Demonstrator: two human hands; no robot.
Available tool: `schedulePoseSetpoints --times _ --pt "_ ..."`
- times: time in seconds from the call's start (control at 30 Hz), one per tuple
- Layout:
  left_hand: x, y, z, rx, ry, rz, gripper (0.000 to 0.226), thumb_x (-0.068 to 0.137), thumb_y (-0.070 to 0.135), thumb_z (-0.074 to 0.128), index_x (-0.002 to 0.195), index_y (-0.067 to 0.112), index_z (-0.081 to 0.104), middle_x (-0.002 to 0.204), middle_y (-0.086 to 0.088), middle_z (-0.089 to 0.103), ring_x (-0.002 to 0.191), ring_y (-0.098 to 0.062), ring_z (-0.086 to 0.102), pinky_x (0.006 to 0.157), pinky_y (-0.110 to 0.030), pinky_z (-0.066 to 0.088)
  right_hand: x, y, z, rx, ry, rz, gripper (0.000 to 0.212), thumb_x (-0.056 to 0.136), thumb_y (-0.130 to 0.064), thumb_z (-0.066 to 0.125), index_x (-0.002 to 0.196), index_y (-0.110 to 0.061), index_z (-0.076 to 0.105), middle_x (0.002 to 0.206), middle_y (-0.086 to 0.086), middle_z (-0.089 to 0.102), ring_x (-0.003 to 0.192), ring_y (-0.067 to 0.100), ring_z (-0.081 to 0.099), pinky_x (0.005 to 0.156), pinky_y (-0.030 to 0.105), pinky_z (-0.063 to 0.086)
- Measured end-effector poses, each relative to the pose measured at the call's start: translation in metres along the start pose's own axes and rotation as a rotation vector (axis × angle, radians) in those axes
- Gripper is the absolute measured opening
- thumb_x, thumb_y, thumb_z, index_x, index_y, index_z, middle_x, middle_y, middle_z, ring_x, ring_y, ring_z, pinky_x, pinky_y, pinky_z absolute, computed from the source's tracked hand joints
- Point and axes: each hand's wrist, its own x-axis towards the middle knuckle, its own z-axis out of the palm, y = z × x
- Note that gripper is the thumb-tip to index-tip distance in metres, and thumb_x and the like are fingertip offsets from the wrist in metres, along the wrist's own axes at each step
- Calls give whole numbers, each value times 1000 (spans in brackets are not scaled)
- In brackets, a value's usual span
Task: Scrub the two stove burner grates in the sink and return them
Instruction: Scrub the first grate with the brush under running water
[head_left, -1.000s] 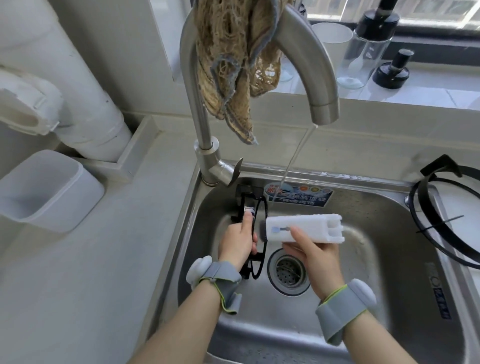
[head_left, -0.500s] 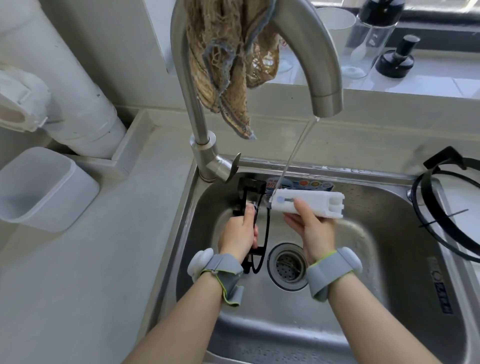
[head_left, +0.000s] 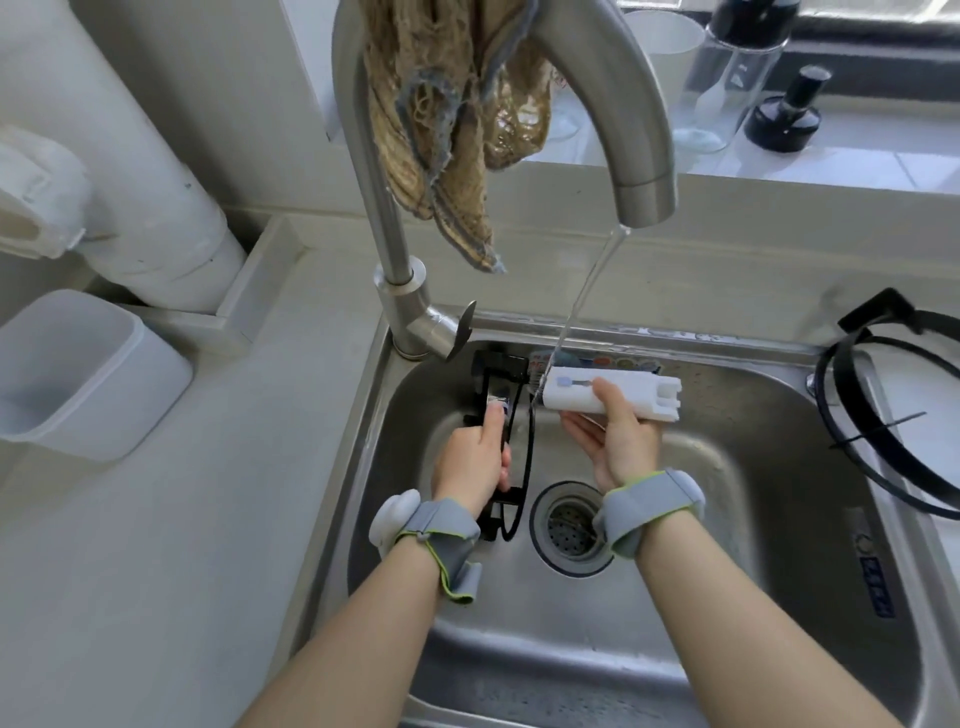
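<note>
A black burner grate (head_left: 511, 415) stands on edge at the left side of the steel sink (head_left: 779, 415). My left hand (head_left: 472, 457) grips its rim from the near side. To its right, my right hand (head_left: 618, 441) holds a white scrubbing block (head_left: 639, 397) level under the thin stream of water from the faucet (head_left: 639, 171); the stream strikes the block's left end. Block and grate are slightly apart. A second black grate (head_left: 893, 415) lies on the counter at the sink's right edge.
A brown net cloth (head_left: 457, 130) hangs over the faucet neck. The drain strainer (head_left: 569, 525) lies between my wrists. A white tub (head_left: 67, 374) and a white pipe (head_left: 130, 156) stand at the left. A cup (head_left: 660, 47) and bottles (head_left: 732, 78) line the window sill.
My right hand has lifted the white block up and back, from in front of the grate into the water stream. My left hand keeps its grip on the grate.
</note>
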Motion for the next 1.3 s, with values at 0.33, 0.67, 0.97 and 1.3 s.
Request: schedulePoseSetpoints --times 0.33,0.67,0.97,1.3 --pt "-3 0 -4 -25 -11 -18 66 95 55 28 44 15 45 32 2 45 43 -19 51 74 -34 49 5 -3 10 -39 -21 109 21 87 -13 61 102 -1 53 88 18 62 68 27 63 69 38 57" --pt "-4 2 -6 -72 -27 -17 65 97 51 30 44 14 44 30 2 44 41 -18 50 74 -36 49 18 -10 14 -175 -75 128 19 85 -14 61 95 0 53 74 13 60 62 24 62 47 29 56" --pt "-7 9 -3 -116 -31 -19 63 98 48 31 48 13 45 30 1 42 31 -11 45 64 -29 43 -8 -15 -18 -372 -202 -62 8 82 -4 65 83 -9 58 78 11 65 62 20 67 51 28 57" --pt "-11 18 -15 -56 -51 -19 49 98 39 36 65 10 57 66 -5 60 64 -17 55 69 -28 42 -42 7 -64 14 -194 53 9 88 -5 55 87 -13 59 72 5 71 65 20 69 62 36 59"
